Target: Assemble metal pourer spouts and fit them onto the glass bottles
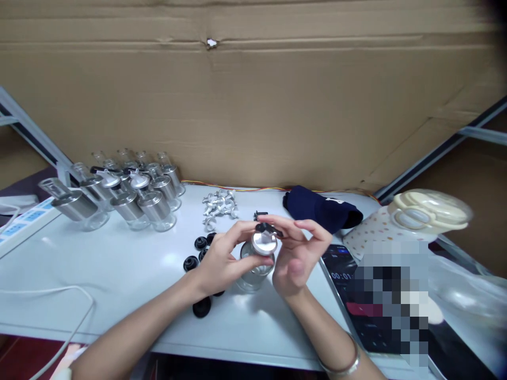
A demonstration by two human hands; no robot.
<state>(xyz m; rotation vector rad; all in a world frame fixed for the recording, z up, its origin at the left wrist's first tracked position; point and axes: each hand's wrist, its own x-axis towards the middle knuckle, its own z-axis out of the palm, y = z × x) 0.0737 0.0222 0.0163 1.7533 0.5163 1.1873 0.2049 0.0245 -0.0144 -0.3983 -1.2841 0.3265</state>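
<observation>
A glass bottle [250, 285] stands on the table in front of me, topped by a shiny metal pourer cap [264, 243] with a black lever [268, 228]. My left hand [227, 256] grips the cap, thumb in front and fingers behind. At the right side of the cap is my right hand [299, 253], its fingers stretched and apart, the fingertips by the lever. Its thumb stands away from the cap. Several black stoppers [190, 263] lie left of the bottle, partly hidden by my left hand. Behind it sits a pile of silvery metal parts [221, 204].
Several glass bottles with steel sleeves [153, 210] stand at the back left, two with pourer caps. A dark blue cap [317, 207], a phone [338, 269] and a dotted cream-lidded bottle [376, 227] are on the right. A white cable [85, 295] and power strip [27, 224] lie left.
</observation>
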